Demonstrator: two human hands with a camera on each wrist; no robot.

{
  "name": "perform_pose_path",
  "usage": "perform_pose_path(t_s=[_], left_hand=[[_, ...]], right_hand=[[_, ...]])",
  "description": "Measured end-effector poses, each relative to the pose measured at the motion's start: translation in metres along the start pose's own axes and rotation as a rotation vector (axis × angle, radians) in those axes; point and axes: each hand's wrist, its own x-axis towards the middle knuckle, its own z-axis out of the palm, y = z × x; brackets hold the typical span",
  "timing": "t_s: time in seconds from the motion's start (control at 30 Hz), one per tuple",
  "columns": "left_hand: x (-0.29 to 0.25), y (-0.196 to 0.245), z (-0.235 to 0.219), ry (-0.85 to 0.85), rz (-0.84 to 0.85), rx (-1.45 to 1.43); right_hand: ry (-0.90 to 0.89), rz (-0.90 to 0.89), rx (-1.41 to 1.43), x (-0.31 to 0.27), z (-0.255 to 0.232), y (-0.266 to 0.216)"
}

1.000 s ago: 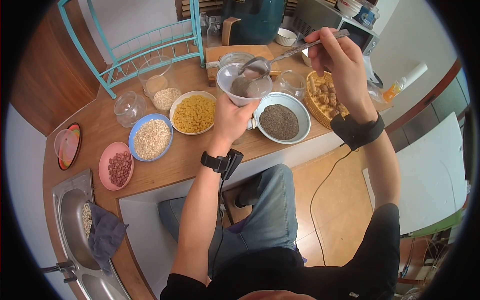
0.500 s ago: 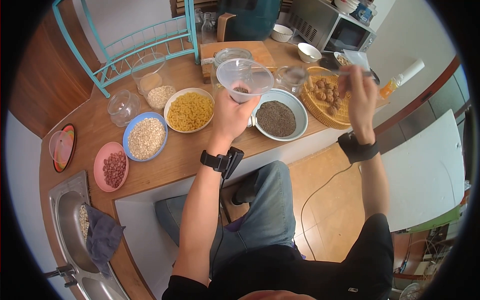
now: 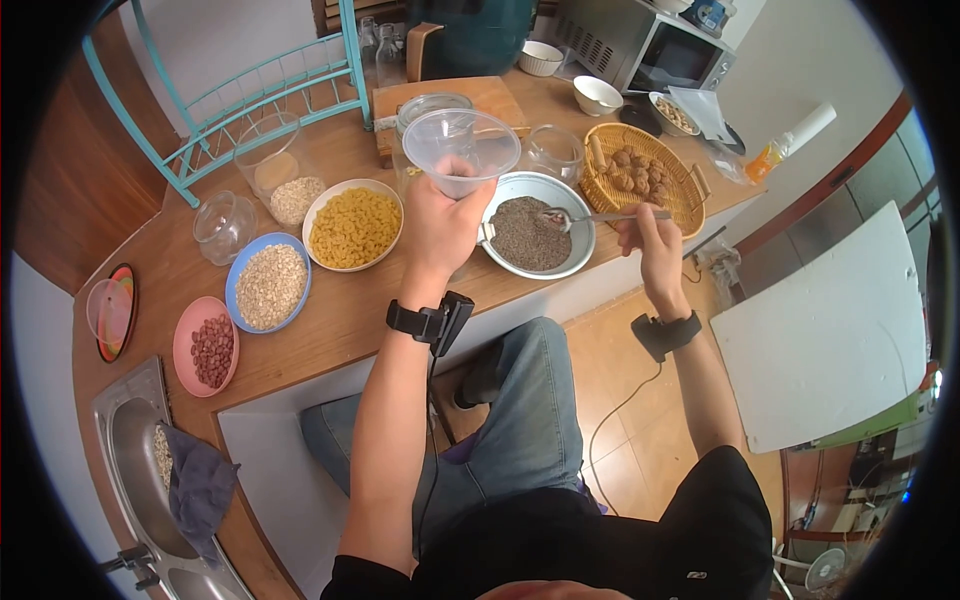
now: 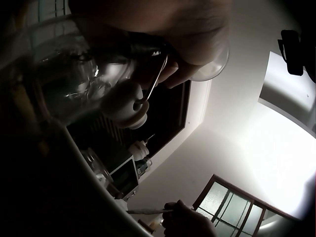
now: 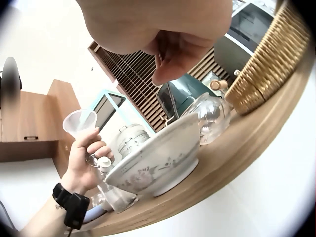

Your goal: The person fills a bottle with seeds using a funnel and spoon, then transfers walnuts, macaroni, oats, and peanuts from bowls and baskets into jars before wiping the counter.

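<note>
My left hand (image 3: 432, 225) grips a clear plastic funnel (image 3: 462, 145) by its narrow lower part, wide mouth upward; no seeds show in its cone. Beneath that hand, in the right wrist view, stands a glass bottle (image 5: 118, 197) with a wire clasp and white stopper (image 5: 104, 163). My right hand (image 3: 655, 255) pinches a metal spoon (image 3: 600, 216) by its handle. The spoon's head dips into small dark grey-brown seeds (image 3: 525, 240) in a white bowl (image 3: 586, 255), whose outside has a floral pattern in the right wrist view.
Right of the bowl sits a wicker basket (image 3: 690, 222) of walnuts; behind it stands a glass jar (image 3: 553, 155). To the left are bowls of yellow pasta (image 3: 352, 225), oats (image 3: 270, 287) and reddish beans or nuts (image 3: 212, 355). A sink (image 3: 130, 430) lies at far left.
The right hand lowered the spoon from over the funnel, moving it right and then down into the seeds. The seeds in the funnel's cone have drained away. The left hand kept its grip.
</note>
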Motion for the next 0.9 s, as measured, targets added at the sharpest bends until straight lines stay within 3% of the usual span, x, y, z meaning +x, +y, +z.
perform_pose_path(t_s=[0.27, 0.37, 0.9], left_hand=[[-0.002, -0.002, 0.009, 0.041, -0.007, 0.034], [-0.001, -0.002, 0.009, 0.048, -0.034, 0.0], [-0.002, -0.005, 0.008, 0.022, 0.026, 0.07]], right_hand=[[-0.111, 0.326, 0.286, 0.002, 0.013, 0.01], [-0.113, 0.37, 0.33, 0.003, 0.012, 0.016], [0.007, 0.245, 0.367, 0.027, -0.008, -0.009]])
